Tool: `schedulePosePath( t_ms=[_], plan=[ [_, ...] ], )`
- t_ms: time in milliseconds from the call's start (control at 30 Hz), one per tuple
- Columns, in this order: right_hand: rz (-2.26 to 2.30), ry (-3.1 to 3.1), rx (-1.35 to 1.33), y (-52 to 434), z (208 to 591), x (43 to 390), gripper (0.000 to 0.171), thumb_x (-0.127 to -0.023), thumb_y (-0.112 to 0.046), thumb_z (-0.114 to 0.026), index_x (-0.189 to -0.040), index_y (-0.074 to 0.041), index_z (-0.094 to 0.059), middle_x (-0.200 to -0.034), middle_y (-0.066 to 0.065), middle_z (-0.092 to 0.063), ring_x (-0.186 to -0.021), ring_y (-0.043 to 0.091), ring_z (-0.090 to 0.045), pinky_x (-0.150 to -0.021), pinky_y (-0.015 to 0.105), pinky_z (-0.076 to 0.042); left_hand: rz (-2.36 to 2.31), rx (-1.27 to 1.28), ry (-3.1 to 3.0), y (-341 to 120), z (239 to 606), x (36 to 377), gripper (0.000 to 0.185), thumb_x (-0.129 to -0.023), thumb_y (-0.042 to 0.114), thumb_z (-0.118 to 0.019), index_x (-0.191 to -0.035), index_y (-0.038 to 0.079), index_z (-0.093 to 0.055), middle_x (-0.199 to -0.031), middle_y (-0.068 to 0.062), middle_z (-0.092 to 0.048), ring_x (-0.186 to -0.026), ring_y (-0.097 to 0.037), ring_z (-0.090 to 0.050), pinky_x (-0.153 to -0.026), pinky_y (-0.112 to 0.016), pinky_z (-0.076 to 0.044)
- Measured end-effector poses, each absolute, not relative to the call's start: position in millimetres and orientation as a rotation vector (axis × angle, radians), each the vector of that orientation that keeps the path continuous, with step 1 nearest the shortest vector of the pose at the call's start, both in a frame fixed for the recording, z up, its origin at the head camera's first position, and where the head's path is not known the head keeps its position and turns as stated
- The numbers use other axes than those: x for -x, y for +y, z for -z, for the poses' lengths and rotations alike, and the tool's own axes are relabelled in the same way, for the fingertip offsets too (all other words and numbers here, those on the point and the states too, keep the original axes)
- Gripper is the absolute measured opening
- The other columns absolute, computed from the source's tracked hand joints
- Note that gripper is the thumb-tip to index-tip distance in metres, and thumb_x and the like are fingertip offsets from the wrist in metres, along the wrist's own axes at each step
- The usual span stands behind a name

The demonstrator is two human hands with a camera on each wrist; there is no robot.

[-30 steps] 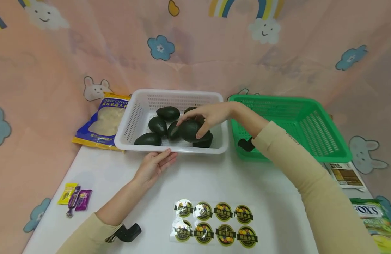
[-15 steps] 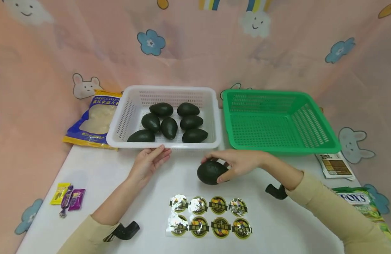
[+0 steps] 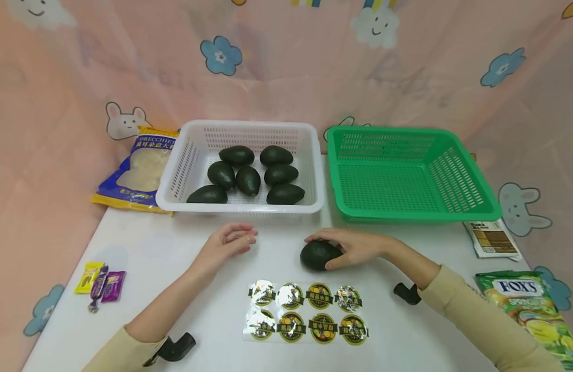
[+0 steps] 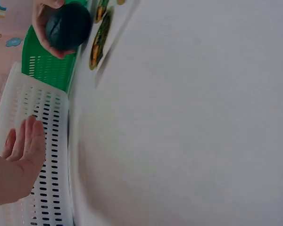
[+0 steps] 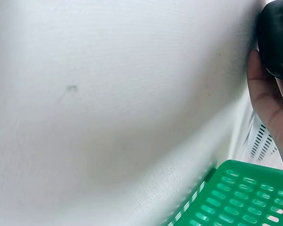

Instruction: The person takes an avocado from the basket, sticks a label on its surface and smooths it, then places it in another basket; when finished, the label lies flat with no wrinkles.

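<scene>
My right hand (image 3: 358, 248) grips a dark green avocado (image 3: 318, 255) low over the white table, thumb on the near side and fingers over the far side. The right wrist view catches this avocado (image 5: 276, 35) at its upper right edge, with the hand (image 5: 272, 101) below it. My left hand (image 3: 227, 244) hovers in front of the white basket (image 3: 239, 208), its fingers loosely bent and holding nothing. Inside that basket lie several more avocados (image 3: 248, 181). A clear sheet of round fruit stickers (image 3: 307, 312) lies in front of the hands.
To the right of the white basket stands a green basket (image 3: 418, 214). A blue and yellow pasta bag (image 3: 144, 170) leans at the left. Small wrapped candies (image 3: 97, 285) lie front left. A FOX'S bag (image 3: 528, 310) and a brown-white packet (image 3: 493, 240) lie at the right.
My right hand has lifted the avocado out of the white basket and brought it forward to the table. My left hand has left the basket's front rim and drawn slightly nearer.
</scene>
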State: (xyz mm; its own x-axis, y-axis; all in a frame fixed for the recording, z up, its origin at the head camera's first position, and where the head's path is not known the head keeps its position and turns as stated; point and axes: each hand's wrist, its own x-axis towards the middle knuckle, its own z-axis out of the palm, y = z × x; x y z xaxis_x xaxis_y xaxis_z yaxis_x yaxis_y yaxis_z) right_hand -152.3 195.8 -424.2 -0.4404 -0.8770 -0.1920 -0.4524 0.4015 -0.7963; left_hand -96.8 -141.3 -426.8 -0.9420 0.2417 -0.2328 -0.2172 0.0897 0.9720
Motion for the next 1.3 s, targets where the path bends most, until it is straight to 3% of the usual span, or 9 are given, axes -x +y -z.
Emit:
schedulePosePath(
  t_ms=[233, 333, 400, 600, 800, 1033, 1167, 1300],
  plan=[
    [0.873, 2.067, 1.136, 195, 421, 150, 0.069, -0.090, -0.025, -0.071, -0.147, -0.009, -0.038, -0.147, 0.004, -0.043, -0.135, 0.020, -0.039, -0.110, 0.043, -0.034, -1.039, -0.582, 2.606, -136, 439, 64, 0.062, -0.076, 0.037, -0.083, -0.125, 0.007, -0.060, -0.121, -0.005, -0.058, -0.110, -0.024, -0.052, -0.095, -0.042, -0.047],
    [0.861, 2.082, 1.139, 196, 421, 149, 0.070, -0.089, -0.026, -0.072, -0.147, -0.007, -0.038, -0.147, 0.006, -0.043, -0.135, 0.020, -0.039, -0.110, 0.042, -0.034, -0.864, -0.681, 2.679, -134, 443, 58, 0.070, -0.069, 0.038, -0.088, -0.122, 0.004, -0.058, -0.116, -0.004, -0.053, -0.107, -0.021, -0.045, -0.094, -0.041, -0.046],
    [0.858, 2.090, 1.136, 196, 421, 149, 0.071, -0.088, -0.027, -0.073, -0.147, -0.007, -0.038, -0.147, 0.006, -0.043, -0.135, 0.020, -0.039, -0.110, 0.041, -0.034, -0.834, -0.711, 2.695, -132, 445, 56, 0.066, -0.067, 0.036, -0.089, -0.116, 0.005, -0.058, -0.110, -0.002, -0.051, -0.102, -0.019, -0.043, -0.090, -0.038, -0.045],
    [0.857, 2.087, 1.136, 196, 422, 148, 0.073, -0.088, -0.029, -0.074, -0.147, -0.005, -0.038, -0.147, 0.007, -0.044, -0.135, 0.020, -0.039, -0.110, 0.040, -0.034, -0.901, -0.694, 2.626, -129, 447, 55, 0.036, -0.069, 0.026, -0.087, -0.093, 0.014, -0.063, -0.096, 0.006, -0.049, -0.092, -0.015, -0.039, -0.079, -0.034, -0.042],
    [0.887, 2.229, 1.233, 193, 413, 141, 0.064, -0.089, -0.031, -0.072, -0.142, -0.008, -0.046, -0.143, 0.002, -0.047, -0.132, 0.017, -0.041, -0.108, 0.040, -0.036, -1.076, -0.567, 2.473, -130, 443, 56, 0.029, -0.075, 0.024, -0.085, -0.093, 0.015, -0.064, -0.090, 0.009, -0.056, -0.084, -0.012, -0.050, -0.076, -0.029, -0.047],
    [1.122, 2.527, 1.364, 162, 397, 103, 0.028, -0.087, -0.028, -0.075, -0.114, -0.021, -0.069, -0.113, -0.012, -0.065, -0.108, 0.007, -0.058, -0.091, 0.031, -0.049, -1.402, -0.450, 2.306, -124, 431, 58, 0.027, -0.079, 0.029, -0.082, -0.101, 0.016, -0.073, -0.077, 0.007, -0.064, -0.068, -0.009, -0.061, -0.065, -0.025, -0.052],
    [1.160, 2.609, 1.274, 146, 398, 81, 0.020, -0.084, -0.027, -0.079, -0.101, -0.020, -0.073, -0.098, -0.013, -0.069, -0.094, 0.006, -0.062, -0.079, 0.025, -0.052, -1.497, -0.497, 2.337, -117, 426, 55, 0.021, -0.080, 0.029, -0.082, -0.095, 0.015, -0.076, -0.077, 0.008, -0.066, -0.067, -0.008, -0.065, -0.063, -0.025, -0.055],
    [1.218, 2.670, 1.291, 141, 408, 71, 0.016, -0.080, -0.022, -0.082, -0.092, -0.019, -0.073, -0.089, -0.011, -0.068, -0.087, 0.007, -0.060, -0.073, 0.021, -0.051, -1.545, -0.468, 2.291, -111, 422, 51, 0.022, -0.081, 0.030, -0.081, -0.095, 0.013, -0.076, -0.071, 0.004, -0.068, -0.060, -0.017, -0.066, -0.056, -0.028, -0.055]
  ],
)
